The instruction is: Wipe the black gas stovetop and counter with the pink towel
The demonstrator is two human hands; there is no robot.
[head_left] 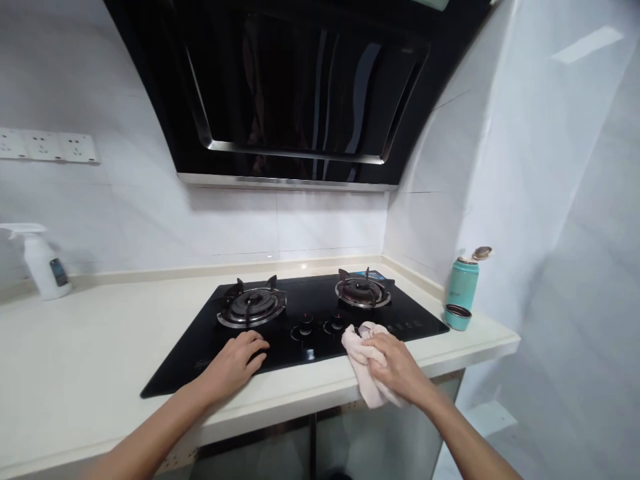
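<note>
A black glass gas stove (320, 353) is set into the white countertop. My right hand (395, 363) grips a pale pink cloth (367, 373), bunched on the stove's front right edge and drooping over the counter edge. Just left of the cloth are two black control knobs, the right knob (336, 323) and the left knob (305, 325). My left hand (235, 363) rests on the front left of the glass, holding nothing, fingers apart and slightly bent. Behind it stands the left burner (253, 303); the right burner (363, 290) lies beyond the cloth.
A black range hood (300, 87) overhangs the stove. At the right end of the counter stands a turquoise flask (463, 283) with its lid up, a small cup (457, 317) before it. A white spray bottle (45, 267) stands far left, below wall sockets (47, 145).
</note>
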